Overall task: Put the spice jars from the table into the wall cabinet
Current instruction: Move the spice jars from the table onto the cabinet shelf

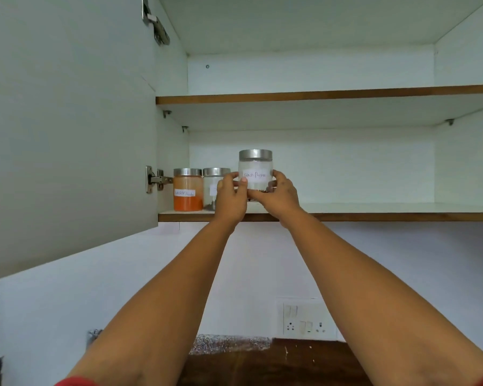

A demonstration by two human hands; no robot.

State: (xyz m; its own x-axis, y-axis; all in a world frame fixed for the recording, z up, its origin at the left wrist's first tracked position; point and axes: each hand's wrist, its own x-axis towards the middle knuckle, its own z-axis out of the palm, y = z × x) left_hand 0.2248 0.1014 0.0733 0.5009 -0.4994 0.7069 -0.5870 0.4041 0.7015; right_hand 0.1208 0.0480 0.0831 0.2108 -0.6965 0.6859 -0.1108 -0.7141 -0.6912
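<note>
A clear jar with a steel lid and a "Black Pepper" label (255,169) is held just above the lower shelf (374,214) of the open wall cabinet. My left hand (230,197) grips its left side and my right hand (278,195) grips its right side and base. On the shelf to the left stand a jar of orange powder (188,190) and a second clear jar (213,185), partly hidden by my left hand.
The cabinet door (67,135) hangs open at the left, with hinges showing. An upper shelf (318,94) holds nothing visible. The lower shelf is bare to the right of the jars. Below are a white wall, a switch and socket plate (307,320) and a dark wooden table (276,363).
</note>
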